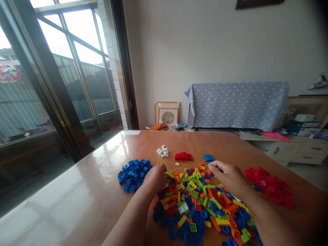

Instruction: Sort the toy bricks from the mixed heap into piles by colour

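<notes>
At the near edge of the table [84, 191], both hands work the mixed heap of bricks [202, 208]. The left hand [155, 177] is curled at the heap's left rim; whether it holds a brick I cannot tell. The right hand [227, 176] lies loosely open, fingertips pinching toward the heap's far side. Picking well probably means lifting single bricks without scattering the neighbours. Blue pile [133, 173] left, red pile [271, 186] right; small white [163, 151], red [183, 156] and blue [208, 157] clusters lie beyond.

Two bare forearms, no sleeves, hands [153, 177] unadorned, ringless
</notes>
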